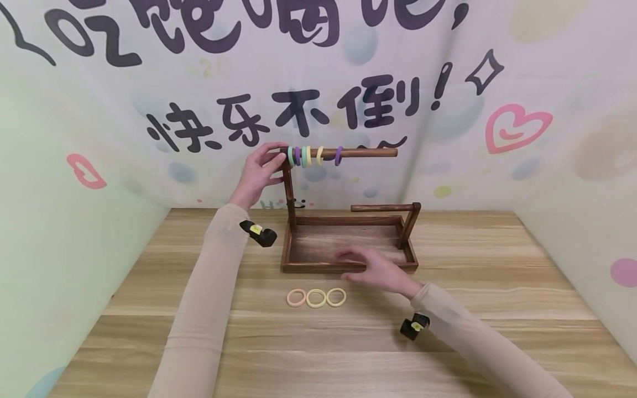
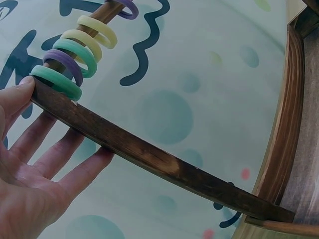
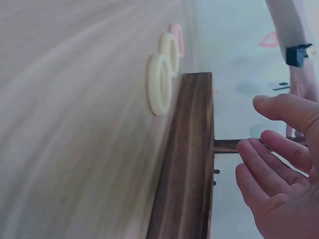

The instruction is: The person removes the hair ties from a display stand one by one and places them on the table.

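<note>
A dark wooden stand has a tray base, a tall post at its left and a long rod running right from the post's top. My left hand holds the post's upper end, thumb on the near side and fingers behind. Several green, purple and yellow rings hang on the rod, most bunched near the post; a purple ring hangs farther right. My right hand hovers over the tray's front edge, fingers loosely bent, holding nothing. In front lie a pink ring and two yellow rings.
At the tray's right end a shorter post carries a lower rod pointing left. The stand rests on a wood-grain table. Behind it hangs a white printed backdrop, with black characters and coloured dots.
</note>
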A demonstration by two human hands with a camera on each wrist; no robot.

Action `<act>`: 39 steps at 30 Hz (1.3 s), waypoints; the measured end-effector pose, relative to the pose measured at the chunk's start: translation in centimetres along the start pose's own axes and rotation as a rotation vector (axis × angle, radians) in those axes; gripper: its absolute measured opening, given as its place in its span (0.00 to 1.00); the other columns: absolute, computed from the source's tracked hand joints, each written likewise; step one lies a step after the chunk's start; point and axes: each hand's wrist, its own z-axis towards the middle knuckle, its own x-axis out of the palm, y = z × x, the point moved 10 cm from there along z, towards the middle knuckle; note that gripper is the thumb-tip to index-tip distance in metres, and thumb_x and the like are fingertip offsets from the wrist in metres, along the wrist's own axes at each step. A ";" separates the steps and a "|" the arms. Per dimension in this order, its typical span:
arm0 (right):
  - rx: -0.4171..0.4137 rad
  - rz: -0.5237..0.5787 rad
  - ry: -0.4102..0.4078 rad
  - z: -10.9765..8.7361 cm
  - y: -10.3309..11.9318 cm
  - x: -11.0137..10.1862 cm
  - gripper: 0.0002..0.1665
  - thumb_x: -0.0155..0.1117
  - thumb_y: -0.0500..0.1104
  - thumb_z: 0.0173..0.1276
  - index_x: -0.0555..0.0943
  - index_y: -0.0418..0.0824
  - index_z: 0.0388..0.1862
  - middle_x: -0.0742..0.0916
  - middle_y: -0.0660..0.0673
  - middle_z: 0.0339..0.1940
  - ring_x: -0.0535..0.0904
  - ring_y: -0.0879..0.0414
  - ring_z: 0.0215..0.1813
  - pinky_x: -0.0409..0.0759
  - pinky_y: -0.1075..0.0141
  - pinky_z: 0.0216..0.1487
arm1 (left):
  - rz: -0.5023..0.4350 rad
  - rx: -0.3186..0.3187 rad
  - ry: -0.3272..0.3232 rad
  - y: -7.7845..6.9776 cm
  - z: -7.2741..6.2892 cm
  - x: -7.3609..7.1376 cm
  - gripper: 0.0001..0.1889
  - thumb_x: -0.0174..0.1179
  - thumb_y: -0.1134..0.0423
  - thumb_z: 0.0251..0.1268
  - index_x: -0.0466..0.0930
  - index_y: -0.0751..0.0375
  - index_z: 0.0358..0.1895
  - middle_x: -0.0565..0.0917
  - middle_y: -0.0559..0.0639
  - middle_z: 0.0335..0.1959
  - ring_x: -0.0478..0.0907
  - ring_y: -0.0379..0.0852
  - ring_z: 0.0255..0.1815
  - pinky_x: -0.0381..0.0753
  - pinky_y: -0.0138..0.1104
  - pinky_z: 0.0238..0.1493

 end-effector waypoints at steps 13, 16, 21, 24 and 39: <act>-0.040 0.072 -0.151 1.0 0.6 -4.5 0.25 0.68 0.32 0.62 0.76 0.35 0.58 0.82 0.40 0.56 0.75 0.47 0.61 0.72 0.52 0.62 | 0.033 0.013 0.000 0.0 0.0 -0.1 0.15 0.57 0.62 0.71 0.76 0.55 0.58 0.78 0.59 0.54 0.79 0.50 0.47 0.79 0.53 0.49; -0.008 0.086 -0.199 1.3 0.5 -5.8 0.25 0.69 0.31 0.61 0.76 0.36 0.58 0.82 0.41 0.56 0.75 0.48 0.61 0.72 0.53 0.62 | 0.046 0.020 -0.007 -0.2 -0.1 -0.2 0.15 0.56 0.61 0.71 0.76 0.54 0.58 0.78 0.59 0.55 0.79 0.50 0.49 0.79 0.52 0.49; 0.030 0.129 -0.299 1.9 0.4 -8.1 0.26 0.68 0.31 0.62 0.75 0.33 0.60 0.80 0.37 0.58 0.76 0.45 0.60 0.74 0.52 0.59 | 0.057 0.022 -0.015 -0.3 -0.3 0.0 0.15 0.57 0.61 0.71 0.76 0.55 0.58 0.78 0.59 0.55 0.79 0.50 0.49 0.79 0.51 0.50; 0.022 0.135 -0.346 2.3 0.9 -9.4 0.26 0.67 0.31 0.63 0.74 0.32 0.60 0.80 0.36 0.58 0.76 0.43 0.59 0.75 0.51 0.57 | 0.061 0.026 -0.016 -0.4 -0.2 0.1 0.15 0.57 0.61 0.71 0.76 0.56 0.58 0.78 0.59 0.54 0.79 0.49 0.48 0.79 0.50 0.50; -0.147 -0.063 -0.516 4.2 4.8 -14.2 0.26 0.68 0.32 0.62 0.75 0.33 0.59 0.79 0.39 0.60 0.70 0.46 0.65 0.63 0.58 0.68 | 0.055 0.024 -0.037 -0.7 0.2 0.4 0.14 0.56 0.62 0.72 0.78 0.58 0.56 0.80 0.58 0.48 0.78 0.47 0.45 0.79 0.48 0.51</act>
